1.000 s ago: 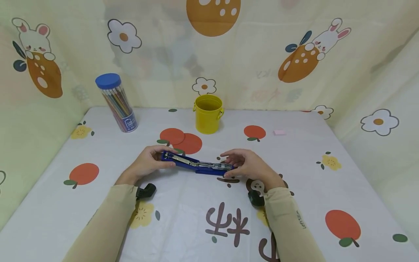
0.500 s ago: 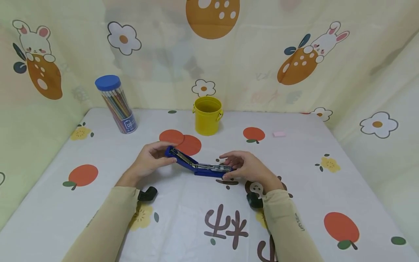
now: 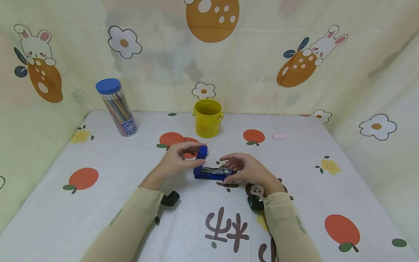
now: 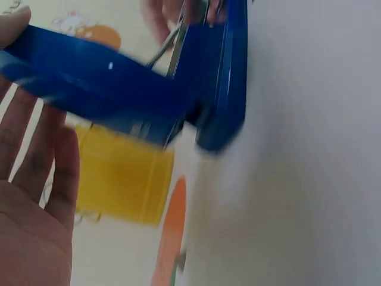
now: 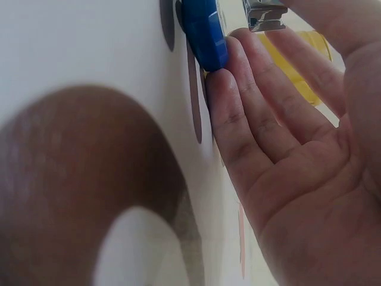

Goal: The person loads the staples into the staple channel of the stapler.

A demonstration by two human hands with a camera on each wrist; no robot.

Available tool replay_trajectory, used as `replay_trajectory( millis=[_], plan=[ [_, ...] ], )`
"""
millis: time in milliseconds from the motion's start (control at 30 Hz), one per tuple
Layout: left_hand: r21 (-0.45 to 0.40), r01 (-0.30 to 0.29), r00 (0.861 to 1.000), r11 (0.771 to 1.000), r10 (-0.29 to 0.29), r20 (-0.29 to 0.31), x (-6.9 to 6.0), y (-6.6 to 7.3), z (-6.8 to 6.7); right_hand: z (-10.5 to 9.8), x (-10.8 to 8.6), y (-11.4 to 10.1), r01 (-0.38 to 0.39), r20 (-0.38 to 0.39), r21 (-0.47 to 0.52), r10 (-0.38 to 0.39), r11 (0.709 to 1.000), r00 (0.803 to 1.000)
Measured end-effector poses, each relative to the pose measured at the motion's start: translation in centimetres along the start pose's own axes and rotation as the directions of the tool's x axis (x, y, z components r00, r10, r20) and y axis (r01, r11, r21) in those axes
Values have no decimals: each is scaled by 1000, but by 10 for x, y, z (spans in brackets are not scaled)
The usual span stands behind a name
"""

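Note:
A blue stapler [image 3: 211, 177] stands on the table with its base flat and its top arm swung up nearly upright, the metal staple channel showing. My left hand [image 3: 178, 160] pinches the raised end of the top arm between thumb and fingers. In the left wrist view the top arm [image 4: 101, 83] runs from that hand [image 4: 36, 220] to the hinge. At the base's right end my right hand [image 3: 250, 170] holds the stapler, thumb on the near side, index finger lifted. The right wrist view shows fingertips [image 5: 229, 83] against the blue base end [image 5: 205, 36].
Behind the stapler stands a small yellow bucket [image 3: 208, 123]. A clear tube of pencils with a blue lid [image 3: 114, 107] is at the back left. A pink eraser-like block [image 3: 279, 137] lies at the back right. Patterned curtains [image 3: 157, 72] enclose the table.
My left hand has moved right, swinging the stapler's top arm from nearly flat to upright. My right hand has stayed at the base's right end.

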State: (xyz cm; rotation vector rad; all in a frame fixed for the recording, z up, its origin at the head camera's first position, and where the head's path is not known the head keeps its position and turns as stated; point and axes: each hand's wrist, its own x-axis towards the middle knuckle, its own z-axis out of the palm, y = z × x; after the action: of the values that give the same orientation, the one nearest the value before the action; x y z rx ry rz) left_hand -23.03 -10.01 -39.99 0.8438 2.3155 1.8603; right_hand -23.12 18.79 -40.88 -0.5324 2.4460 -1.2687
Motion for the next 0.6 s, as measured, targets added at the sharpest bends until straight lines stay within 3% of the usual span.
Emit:
replay_trajectory(
  millis=[333,467,600],
  plan=[
    [169,57,991,984,-77,113,17,1,44,-8,-5,2,-34,17,42,33,999,999],
    [242,75,985,967,-110,134,16,-3,51,-7,-5,2,-36,28,81,34,996,999],
    [236,64,987,970,-97,131,13,-7,51,-7,-6,3,-23,29,98,21,995,999]
  ],
)
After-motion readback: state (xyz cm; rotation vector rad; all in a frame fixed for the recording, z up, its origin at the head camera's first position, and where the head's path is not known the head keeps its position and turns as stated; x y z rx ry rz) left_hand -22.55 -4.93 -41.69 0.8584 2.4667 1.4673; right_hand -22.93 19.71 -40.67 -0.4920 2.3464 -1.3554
